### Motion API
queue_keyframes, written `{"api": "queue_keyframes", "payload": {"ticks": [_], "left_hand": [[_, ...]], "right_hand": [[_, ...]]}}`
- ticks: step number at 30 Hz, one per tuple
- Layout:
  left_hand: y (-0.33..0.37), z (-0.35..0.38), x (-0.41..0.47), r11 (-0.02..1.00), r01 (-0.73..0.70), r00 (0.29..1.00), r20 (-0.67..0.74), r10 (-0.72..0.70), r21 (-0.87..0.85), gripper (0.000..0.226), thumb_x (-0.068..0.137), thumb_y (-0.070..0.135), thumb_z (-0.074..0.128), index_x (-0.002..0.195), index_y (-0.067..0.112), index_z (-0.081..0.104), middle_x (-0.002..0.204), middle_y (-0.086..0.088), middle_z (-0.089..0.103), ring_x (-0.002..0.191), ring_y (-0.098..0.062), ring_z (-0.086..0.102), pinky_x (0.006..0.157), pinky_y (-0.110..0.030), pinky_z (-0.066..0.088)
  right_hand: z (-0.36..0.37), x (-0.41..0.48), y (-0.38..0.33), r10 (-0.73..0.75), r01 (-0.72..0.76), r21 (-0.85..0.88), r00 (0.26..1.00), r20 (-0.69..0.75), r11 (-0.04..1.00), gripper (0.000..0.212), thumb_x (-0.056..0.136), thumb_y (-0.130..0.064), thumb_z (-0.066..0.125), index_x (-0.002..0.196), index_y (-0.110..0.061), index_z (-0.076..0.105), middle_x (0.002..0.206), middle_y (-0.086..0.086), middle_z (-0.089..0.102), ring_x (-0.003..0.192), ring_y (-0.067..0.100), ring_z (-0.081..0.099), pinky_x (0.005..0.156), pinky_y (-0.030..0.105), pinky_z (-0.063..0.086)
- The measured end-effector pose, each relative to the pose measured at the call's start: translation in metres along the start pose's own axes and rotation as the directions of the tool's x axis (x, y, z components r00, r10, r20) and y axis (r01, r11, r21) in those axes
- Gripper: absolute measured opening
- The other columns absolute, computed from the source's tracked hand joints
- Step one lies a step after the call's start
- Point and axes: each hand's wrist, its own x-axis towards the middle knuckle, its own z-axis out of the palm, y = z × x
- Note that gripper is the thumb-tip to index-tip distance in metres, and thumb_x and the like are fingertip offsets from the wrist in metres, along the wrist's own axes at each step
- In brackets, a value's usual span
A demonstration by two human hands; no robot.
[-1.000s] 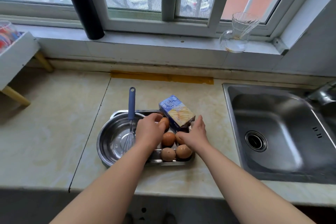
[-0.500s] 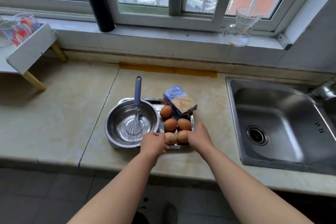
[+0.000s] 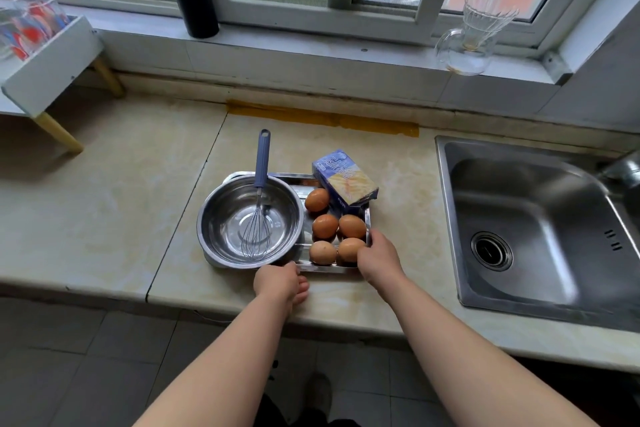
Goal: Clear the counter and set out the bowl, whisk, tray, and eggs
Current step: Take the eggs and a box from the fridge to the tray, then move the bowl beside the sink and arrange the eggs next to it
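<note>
Fingers of the right hand (image 3: pixel 377 255) were curled over the tray (image 3: pixel 367 218) rim beside the eggs (image 3: pixel 337 232). Left hand (image 3: pixel 277 282) was held loosely closed, gripping nothing, at the near rim. Level, two-handed sliding was judged best.

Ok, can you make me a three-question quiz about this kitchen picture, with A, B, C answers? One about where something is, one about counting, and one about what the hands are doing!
1. Where is the whisk?
A. In the sink
B. In the metal bowl
C. On the windowsill

2. How many eggs are on the tray?
A. Three
B. Five
C. Eight

3. What is the right hand doing?
A. Touching the tray's right edge
B. Holding the whisk
C. Resting in the sink

Answers:
1 B, its wires sit inside the bowl, handle leaning over the rim.
2 B, five brown eggs lie beside the blue carton.
3 A, its fingers rest at the tray's right rim, while the left hand is at the front edge.
</note>
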Motion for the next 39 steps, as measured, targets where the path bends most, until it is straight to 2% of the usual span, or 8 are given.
{"api": "queue_keyframes", "payload": {"ticks": [6, 9, 17, 21, 26, 29, 32, 39], "left_hand": [[0.002, -0.007, 0.000, 0.982, 0.039, 0.999, 0.004, -0.038, -0.186, 0.038, 0.102, 0.016, 0.039, 0.131, -0.009, 0.041, 0.107, -0.025, 0.061, 0.091, -0.033, 0.065, 0.061, -0.028, 0.057], [0.007, -0.018, 0.004, 0.962, 0.006, 0.999, -0.029, -0.015, -0.274, 0.035, 0.101, 0.012, 0.043, 0.129, -0.008, 0.044, 0.082, -0.013, 0.057, 0.066, -0.021, 0.059, 0.034, -0.021, 0.050], [0.021, -0.045, 0.004, 0.972, 0.023, 1.000, -0.007, -0.025, -0.233, 0.037, 0.102, 0.012, 0.038, 0.132, -0.009, 0.041, 0.077, -0.010, 0.052, 0.066, -0.020, 0.056, 0.031, -0.021, 0.046], [0.025, -0.056, 0.009, 0.984, 0.055, 0.998, -0.001, -0.056, -0.171, 0.038, 0.103, 0.012, 0.034, 0.135, -0.009, 0.038, 0.119, -0.025, 0.058, 0.116, -0.037, 0.058, 0.031, -0.019, 0.045], [0.028, -0.069, 0.019, 0.994, 0.087, 0.996, 0.037, -0.085, -0.068, 0.041, 0.104, 0.015, 0.029, 0.140, -0.004, 0.034, 0.137, -0.024, 0.051, 0.125, -0.036, 0.053, 0.048, -0.025, 0.054], [0.031, -0.077, 0.019, 0.996, 0.078, 0.994, 0.073, -0.080, 0.034, 0.039, 0.105, 0.018, 0.029, 0.135, -0.004, 0.039, 0.126, -0.023, 0.059, 0.107, -0.032, 0.062, 0.033, -0.019, 0.046], [0.041, -0.088, 0.009, 0.987, 0.058, 0.990, 0.120, -0.077, 0.152, 0.026, 0.101, 0.016, 0.033, 0.089, 0.001, 0.050, 0.073, -0.013, 0.056, 0.057, -0.019, 0.052, 0.029, -0.016, 0.039], [0.085, -0.123, -0.022, 0.957, -0.106, 0.973, 0.227, 0.044, 0.270, 0.022, 0.091, 0.006, 0.035, 0.075, 0.004, 0.049, 0.064, -0.014, 0.050, 0.047, -0.017, 0.041, 0.039, -0.015, 0.032]], "right_hand": [[0.011, -0.004, -0.006, -0.008, 0.008, 0.019, 1.000, 0.022, 1.000, 0.046, 0.086, -0.003, 0.038, 0.128, -0.015, 0.051, 0.128, 0.009, 0.056, 0.109, 0.027, 0.053, 0.086, 0.033, 0.043], [0.024, -0.010, -0.012, -0.022, 0.020, 0.037, 0.999, 0.049, 0.999, 0.041, 0.086, -0.004, 0.038, 0.123, -0.015, 0.053, 0.124, 0.008, 0.058, 0.102, 0.024, 0.053, 0.087, 0.035, 0.046], [0.051, -0.017, -0.028, -0.001, -0.001, 0.032, 0.998, 0.061, 0.999, 0.048, 0.089, -0.004, 0.039, 0.134, -0.017, 0.047, 0.133, 0.007, 0.054, 0.115, 0.027, 0.052, 0.092, 0.035, 0.044], [0.059, -0.022, -0.035, 0.011, -0.013, 0.036, 0.998, 0.058, 0.999, 0.048, 0.089, -0.003, 0.040, 0.135, -0.015, 0.046, 0.134, 0.009, 0.052, 0.114, 0.028, 0.051, 0.090, 0.034, 0.042], [0.068, -0.025, -0.040, 0.034, -0.036, 0.036, 0.999, 0.041, 0.999, 0.043, 0.088, -0.007, 0.042, 0.129, -0.015, 0.050, 0.127, 0.009, 0.056, 0.103, 0.025, 0.052, 0.087, 0.034, 0.043], [0.071, -0.027, -0.043, 0.063, -0.064, 0.024, 0.998, 0.018, 0.998, 0.041, 0.088, -0.008, 0.043, 0.127, -0.014, 0.051, 0.126, 0.009, 0.056, 0.102, 0.025, 0.053, 0.087, 0.034, 0.044], [0.077, -0.031, -0.050, 0.090, -0.091, -0.015, 0.994, -0.064, 0.996, 0.043, 0.085, -0.012, 0.044, 0.128, -0.014, 0.050, 0.130, 0.008, 0.055, 0.112, 0.030, 0.055, 0.094, 0.038, 0.047], [0.091, -0.036, -0.078, -0.015, -0.004, -0.076, 0.970, -0.243, 0.997, 0.032, 0.088, -0.011, 0.048, 0.117, -0.013, 0.062, 0.124, 0.012, 0.061, 0.113, 0.031, 0.055, 0.091, 0.033, 0.044]]}}
